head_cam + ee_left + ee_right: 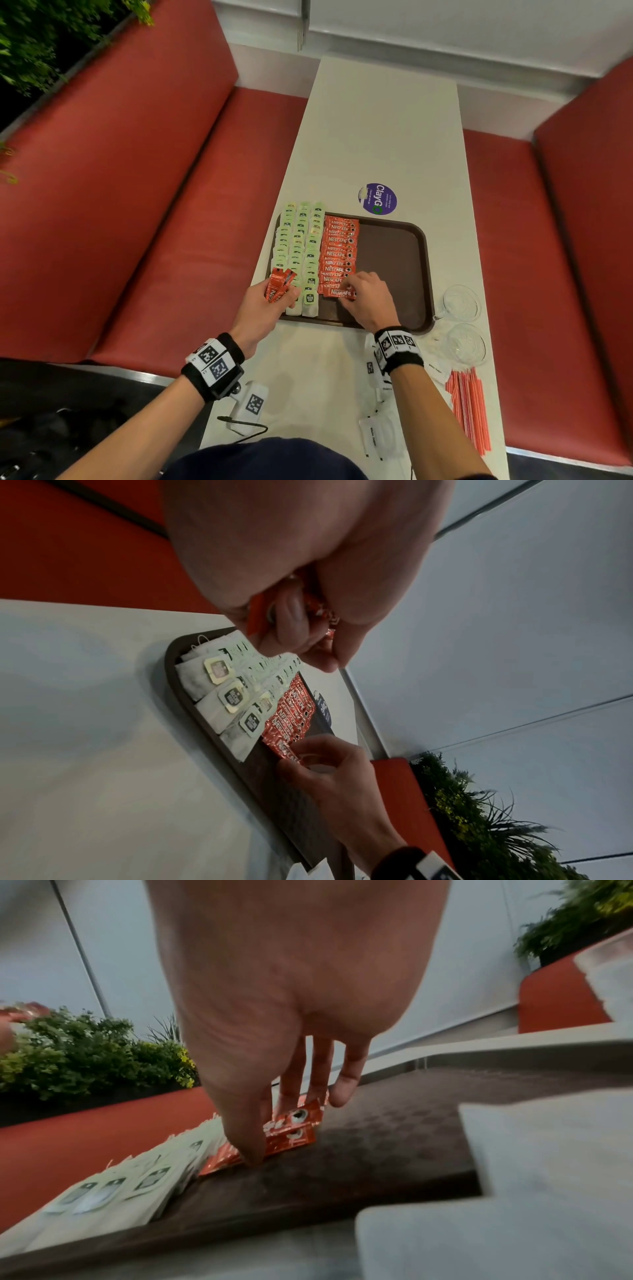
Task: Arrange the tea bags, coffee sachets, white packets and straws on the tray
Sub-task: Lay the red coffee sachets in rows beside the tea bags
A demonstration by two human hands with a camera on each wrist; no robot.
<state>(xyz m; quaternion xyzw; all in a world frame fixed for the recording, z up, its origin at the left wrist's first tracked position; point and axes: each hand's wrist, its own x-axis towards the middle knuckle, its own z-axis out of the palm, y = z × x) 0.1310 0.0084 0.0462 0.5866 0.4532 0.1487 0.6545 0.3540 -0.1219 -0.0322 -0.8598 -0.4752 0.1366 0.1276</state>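
Observation:
A brown tray [390,253] lies on the white table. Three rows of tea bags [298,240] fill its left side, and a column of red coffee sachets [337,253] lies beside them. My left hand [284,291] hovers over the tray's near left corner and grips a bunch of red sachets [278,287]. My right hand [352,289] pinches the nearest sachet [337,293] of the column, thumb at its near edge [253,1158], fingers on its far side. White packets [380,435] and red-striped straws [469,407] lie on the table nearer me.
Two clear glass cups [460,303] [466,344] stand right of the tray. A purple round sticker [377,198] sits beyond it. Red benches [154,205] flank the table. The tray's right half is bare. A marker card with a cable [253,404] lies near the left edge.

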